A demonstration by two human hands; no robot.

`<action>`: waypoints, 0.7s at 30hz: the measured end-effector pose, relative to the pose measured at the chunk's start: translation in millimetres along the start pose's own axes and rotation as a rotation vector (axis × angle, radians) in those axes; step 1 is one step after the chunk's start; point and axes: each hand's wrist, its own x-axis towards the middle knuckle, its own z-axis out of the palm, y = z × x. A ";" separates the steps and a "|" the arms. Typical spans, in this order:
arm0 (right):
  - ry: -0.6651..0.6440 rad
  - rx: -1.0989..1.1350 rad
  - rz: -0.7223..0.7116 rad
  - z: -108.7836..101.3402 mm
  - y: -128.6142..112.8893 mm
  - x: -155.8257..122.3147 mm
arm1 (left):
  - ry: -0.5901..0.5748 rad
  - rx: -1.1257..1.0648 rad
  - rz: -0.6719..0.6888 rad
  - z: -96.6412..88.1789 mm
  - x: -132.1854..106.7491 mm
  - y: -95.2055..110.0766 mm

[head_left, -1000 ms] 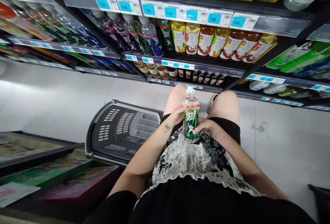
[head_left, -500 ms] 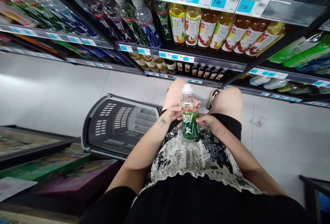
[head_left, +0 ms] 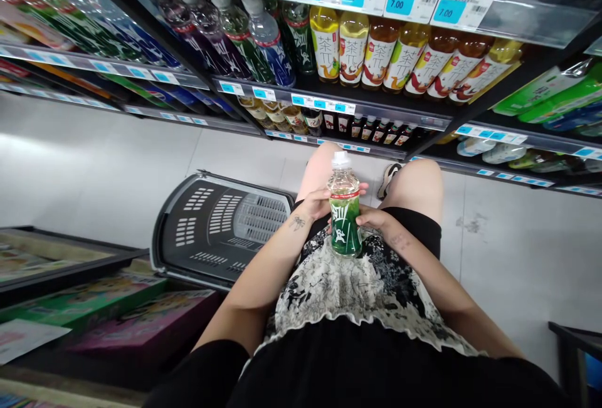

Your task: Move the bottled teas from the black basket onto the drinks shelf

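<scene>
I hold a clear drink bottle [head_left: 345, 210] with a green label and a white cap upright over my lap, its base near my patterned top. My left hand [head_left: 316, 202] grips its upper left side, fingers wrapped behind the neck. My right hand [head_left: 376, 220] holds the lower right side of the label. My knees point toward the store shelves.
A dark plastic shopping basket [head_left: 221, 226] lies on the white floor to my left. Shelves [head_left: 338, 104] of bottled drinks with blue price tags stand ahead. A low display of flat boxes [head_left: 94, 308] fills the near left; a dark frame [head_left: 574, 345] sits at the right edge.
The view tilted down a little, so the shelves rose in the frame. The bottle stays upright in both hands, with my fingers shifting slightly on it.
</scene>
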 end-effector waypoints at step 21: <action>-0.012 0.105 0.035 9.8 -10.8 -2.3 | -0.119 -0.275 0.025 3.8 0.3 12.4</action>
